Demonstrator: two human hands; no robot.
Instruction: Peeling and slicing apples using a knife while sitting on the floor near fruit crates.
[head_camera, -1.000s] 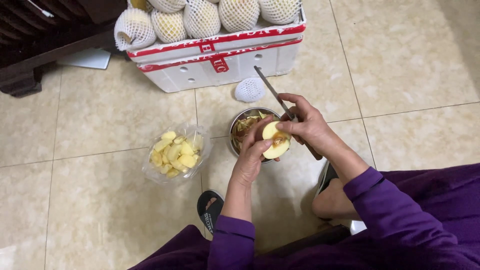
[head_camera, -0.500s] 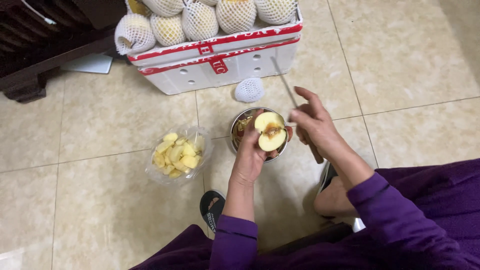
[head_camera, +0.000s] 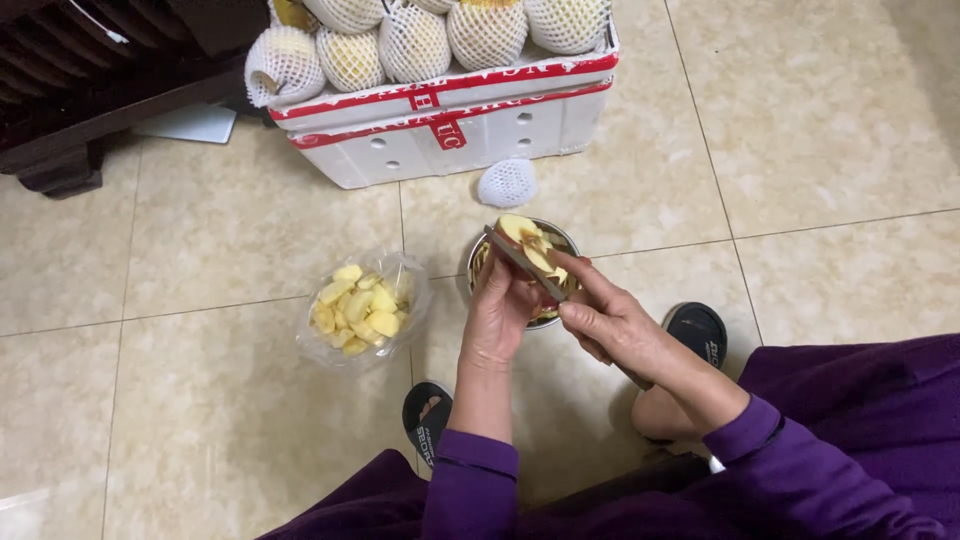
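Observation:
My left hand (head_camera: 498, 312) holds a cut apple piece (head_camera: 528, 243), pale flesh up with a strip of red skin, above a metal bowl (head_camera: 478, 258) of peelings. My right hand (head_camera: 612, 322) grips a knife (head_camera: 524, 264) whose blade lies across the apple piece. Both hands meet over the bowl, and purple sleeves cover both forearms.
A clear plastic bag of yellow apple chunks (head_camera: 362, 306) sits on the tiled floor left of the bowl. Behind stands a white and red box (head_camera: 440, 128) of fruit in foam nets. A loose foam net (head_camera: 507, 182) lies before it. My sandalled feet (head_camera: 429, 418) are below.
The knife has come down from pointing up and away to lying across the apple. The apple piece has turned in my left hand.

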